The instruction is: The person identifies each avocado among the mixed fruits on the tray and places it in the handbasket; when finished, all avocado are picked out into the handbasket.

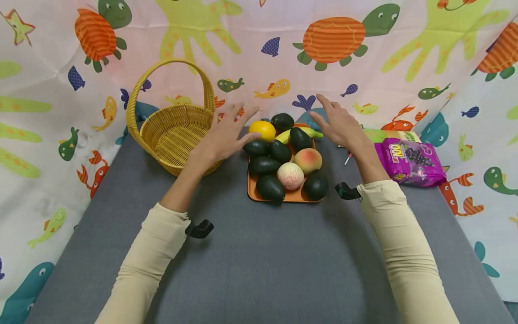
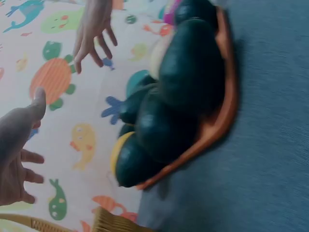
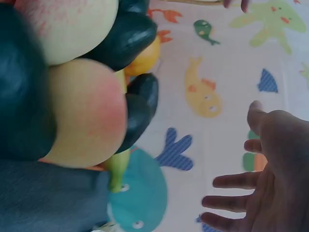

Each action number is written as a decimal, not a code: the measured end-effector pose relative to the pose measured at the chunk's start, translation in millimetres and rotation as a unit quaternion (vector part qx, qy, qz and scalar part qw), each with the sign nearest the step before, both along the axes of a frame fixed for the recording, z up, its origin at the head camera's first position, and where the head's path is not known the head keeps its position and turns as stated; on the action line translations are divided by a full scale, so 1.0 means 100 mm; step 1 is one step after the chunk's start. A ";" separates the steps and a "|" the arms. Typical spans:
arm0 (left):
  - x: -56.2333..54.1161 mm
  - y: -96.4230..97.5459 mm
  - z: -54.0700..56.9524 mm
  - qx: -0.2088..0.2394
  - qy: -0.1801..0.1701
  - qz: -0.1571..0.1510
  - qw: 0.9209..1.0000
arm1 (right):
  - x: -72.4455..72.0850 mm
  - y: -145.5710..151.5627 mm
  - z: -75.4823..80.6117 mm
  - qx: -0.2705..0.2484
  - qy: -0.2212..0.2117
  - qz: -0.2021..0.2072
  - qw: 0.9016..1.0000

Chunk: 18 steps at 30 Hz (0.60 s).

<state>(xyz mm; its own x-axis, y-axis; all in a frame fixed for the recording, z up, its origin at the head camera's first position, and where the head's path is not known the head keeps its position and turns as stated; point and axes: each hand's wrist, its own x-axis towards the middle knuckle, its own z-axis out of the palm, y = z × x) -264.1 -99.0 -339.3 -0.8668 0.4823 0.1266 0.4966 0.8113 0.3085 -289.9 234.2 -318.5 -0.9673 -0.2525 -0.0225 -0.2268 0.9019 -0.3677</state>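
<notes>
Left hand (image 1: pixel 228 137): fingers spread wide, nothing held; hangs between the yellow woven wicker basket with an arched handle (image 1: pixel 178 139) and the fruit. Right hand (image 1: pixel 341 126): likewise spread and holding nothing, off the far right corner of the shallow orange tray with rounded corners (image 1: pixel 294 196).

Tray sits on the grey cloth-like tabletop (image 1: pixel 267 252), heaped with dark green, smooth avocado-shaped fruits (image 1: pixel 270 187), a blushed round peach (image 1: pixel 308 160), a pale speckled peach (image 1: pixel 290 176), a glossy yellow round fruit (image 1: pixel 262 131) and a yellow banana with a green tip (image 1: pixel 314 132).

Risks, as judged: low rim, crowded load; a knock or tilt could roll the outer fruits off. Lifting one from the middle could make its neighbours slide. Smooth skins may slip from a loose grasp. The left forearm passes close by the basket; a careless sweep might shove it.

Writing: glossy purple plastic packet (image 1: pixel 413 162) carries large pale lettering, angled, not surely readable, beside printed dark grapes. Green-and-cream packet behind (image 1: pixel 390 135): lettering too small to read.
</notes>
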 end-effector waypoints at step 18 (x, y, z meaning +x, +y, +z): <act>0.34 0.27 -0.43 0.037 -0.120 -0.304 0.944 | -0.34 0.32 -0.70 -0.186 -0.187 -0.037 0.964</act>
